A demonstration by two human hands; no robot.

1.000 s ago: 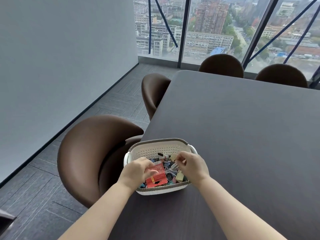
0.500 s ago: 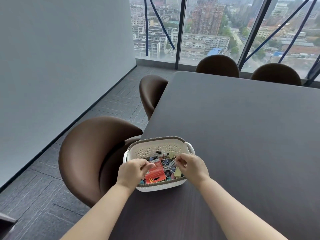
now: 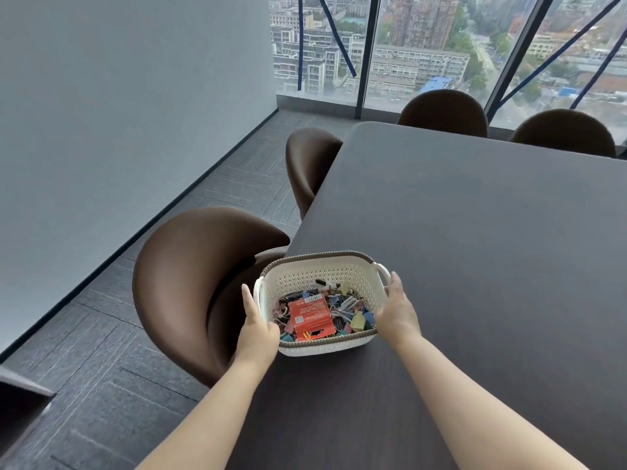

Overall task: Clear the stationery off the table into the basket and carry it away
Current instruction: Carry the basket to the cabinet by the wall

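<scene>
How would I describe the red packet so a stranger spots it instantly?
At the near left edge of the dark table sits a cream perforated plastic basket. Inside, atop coloured binder clips, lies the flat red packet, the only large printed rectangle.

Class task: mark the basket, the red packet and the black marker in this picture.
basket (image 3: 325, 255): head view, far rim.
red packet (image 3: 310, 315): head view, middle of its face.
black marker (image 3: 325, 283): head view, middle of its barrel.

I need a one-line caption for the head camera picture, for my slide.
The left hand and right hand flank the white basket of stationery on the dark table.
</scene>
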